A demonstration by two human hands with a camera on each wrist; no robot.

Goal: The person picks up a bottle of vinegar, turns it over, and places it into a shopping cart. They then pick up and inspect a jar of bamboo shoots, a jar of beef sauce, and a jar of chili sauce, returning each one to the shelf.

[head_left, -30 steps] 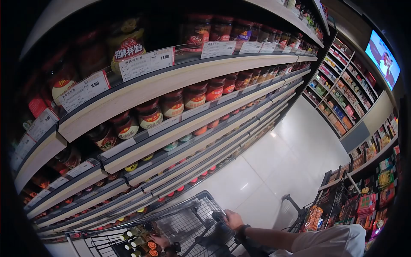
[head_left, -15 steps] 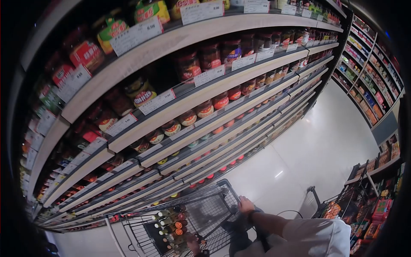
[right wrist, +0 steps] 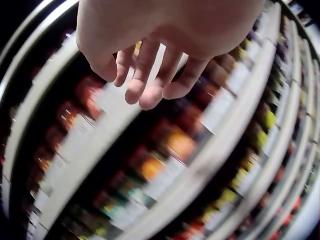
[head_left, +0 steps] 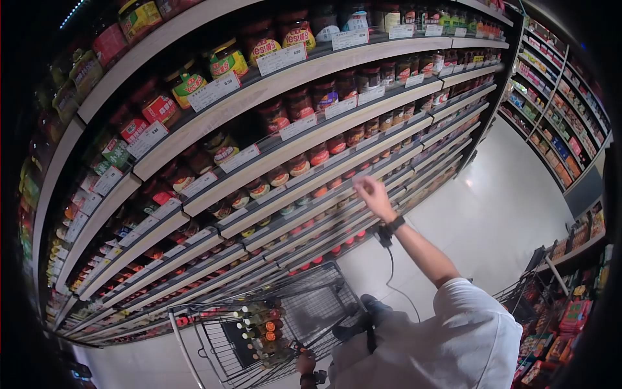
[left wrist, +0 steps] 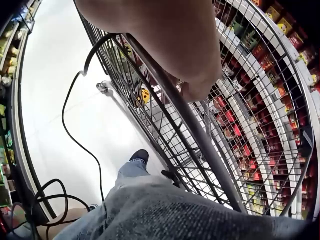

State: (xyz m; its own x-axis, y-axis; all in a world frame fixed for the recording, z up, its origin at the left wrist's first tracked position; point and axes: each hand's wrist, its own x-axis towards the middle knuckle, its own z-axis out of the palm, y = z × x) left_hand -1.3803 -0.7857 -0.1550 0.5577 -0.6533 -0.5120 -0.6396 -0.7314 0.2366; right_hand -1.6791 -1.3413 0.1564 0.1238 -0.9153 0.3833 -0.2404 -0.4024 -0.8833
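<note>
My right hand (head_left: 374, 196) is raised in front of the shelves of sauce jars (head_left: 299, 165), holding nothing. In the right wrist view its fingers (right wrist: 144, 75) hang loosely bent, with blurred jars (right wrist: 180, 142) and price labels beyond them. Low at the bottom of the head view, my left hand (head_left: 306, 362) is at the near side of the shopping cart (head_left: 220, 337). The left wrist view shows that hand gripping the cart's dark bar (left wrist: 172, 95). Several bottles (head_left: 262, 330) with pale and orange caps lie in the cart.
Long shelves with price tags (head_left: 282, 58) curve along the left and ahead. A pale tiled floor (head_left: 512, 188) runs off to the right. More stocked shelves (head_left: 551, 97) stand at the far end, and packaged goods (head_left: 573, 318) line the right side. A black cable (head_left: 391, 272) hangs from my right wrist.
My right hand has left the cart's edge and risen towards the shelves. The head view has shifted, showing more of the upper shelves. My left hand stays at the cart.
</note>
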